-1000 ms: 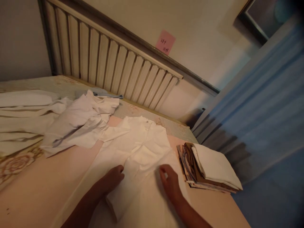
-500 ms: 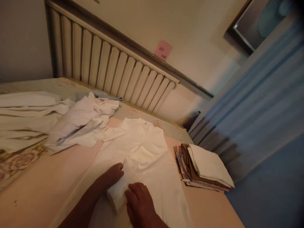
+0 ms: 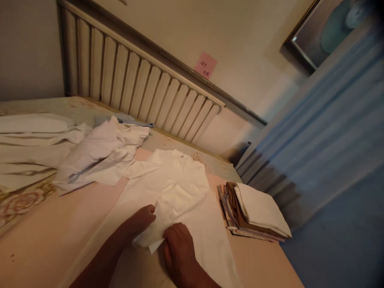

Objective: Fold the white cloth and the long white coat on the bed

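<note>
A white shirt point(image 3: 210, 228) lies spread out with its collar toward the radiator. One of its sleeves point(image 3: 177, 200) is laid across the front, the loose end pointing toward me. My left hand point(image 3: 145, 218) is closed on the left edge of this sleeve, its thumb and fingers pinched together. On the other side, my right hand point(image 3: 179, 246) curls its fingers round the sleeve near the cuff point(image 3: 151, 242). A small corner of the cuff sticks up between both hands. My right fingertips are partly hidden.
Crumpled pale shirts point(image 3: 90, 152) and layered white garments point(image 3: 30, 140) lie at the left on the pink-covered bed point(image 3: 81, 216). A folded stack point(image 3: 261, 210) stands at the right, near a blue curtain point(image 3: 330, 160). A radiator point(image 3: 138, 76) runs along the wall.
My right hand has moved slightly up and away from me, drawing the cuff end with it. The cuff now sits higher and its corner is turned up. My left hand has stayed nearly still.
</note>
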`<state>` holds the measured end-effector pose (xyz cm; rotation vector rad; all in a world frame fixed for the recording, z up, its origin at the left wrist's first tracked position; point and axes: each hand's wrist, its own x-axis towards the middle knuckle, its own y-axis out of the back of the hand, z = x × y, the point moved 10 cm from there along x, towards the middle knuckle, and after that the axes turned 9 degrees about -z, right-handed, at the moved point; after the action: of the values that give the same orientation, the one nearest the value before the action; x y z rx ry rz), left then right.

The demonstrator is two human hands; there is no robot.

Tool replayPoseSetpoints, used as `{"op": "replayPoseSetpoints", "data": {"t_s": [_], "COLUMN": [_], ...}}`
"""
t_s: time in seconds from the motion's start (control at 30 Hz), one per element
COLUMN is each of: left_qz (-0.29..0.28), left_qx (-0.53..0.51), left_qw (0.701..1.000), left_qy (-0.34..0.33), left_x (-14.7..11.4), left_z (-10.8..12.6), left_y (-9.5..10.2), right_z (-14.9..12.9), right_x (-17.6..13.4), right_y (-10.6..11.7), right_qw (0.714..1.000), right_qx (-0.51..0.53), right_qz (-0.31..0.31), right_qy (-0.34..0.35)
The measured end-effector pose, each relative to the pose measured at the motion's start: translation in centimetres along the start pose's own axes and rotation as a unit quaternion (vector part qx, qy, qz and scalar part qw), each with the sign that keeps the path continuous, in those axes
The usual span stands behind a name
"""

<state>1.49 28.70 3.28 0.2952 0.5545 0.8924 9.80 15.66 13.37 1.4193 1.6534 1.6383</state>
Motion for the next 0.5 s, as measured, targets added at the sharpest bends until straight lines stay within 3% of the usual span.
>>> {"op": "replayPoseSetpoints", "data": {"t_s": [0.13,0.4,0.5], "left_qz": [-0.045,-0.044,-0.039], "left_qx": [-0.046,-0.041,-0.039], "left_qw": [0.997,0.998,0.998], "left_qy": [-0.033,-0.034,-0.019], "left_x": [-0.3,-0.7,-0.6], "left_z": [1.1,1.2,0.8], "left_y": [-0.3,-0.3,-0.6], "right_z": [-0.2,0.1,1.1], "right_x": [0.8,-0.7,-1.2], "right_y": [2.0,-0.4,0.0], "right_qw": [0.999,0.998,0.998], "right_qx": [0.019,0.029,0.039], "right_qz": [0.029,-0.058,-0.041], "right_qy": [0.002,0.007,0.008]}}
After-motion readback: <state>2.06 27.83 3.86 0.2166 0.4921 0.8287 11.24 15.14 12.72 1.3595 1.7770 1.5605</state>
